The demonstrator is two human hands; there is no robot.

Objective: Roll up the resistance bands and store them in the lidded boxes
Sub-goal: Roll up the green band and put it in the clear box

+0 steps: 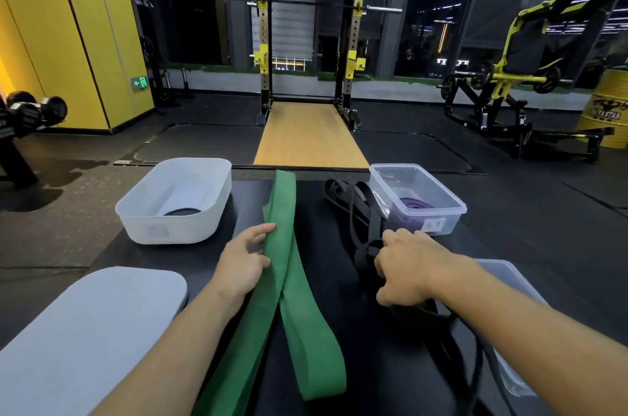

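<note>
Green band [289,279] runs lengthwise down the middle of the tabletop [316,211], with its strands crossing over each other near me. Left hand [243,262] sits against its left edge, fingers [265,230] loosely spread and just touching it, not wrapped round. Right hand [407,266] is over on the tangle of black bands [356,208], fingers curled in and gripping a strand. Further out: white box [176,201] far left with a black roll [180,211] inside, clear box [418,198] far right holding a purple band [413,206], grey lid [91,323] near left, and clear lid [509,283] under the right forearm.
</note>
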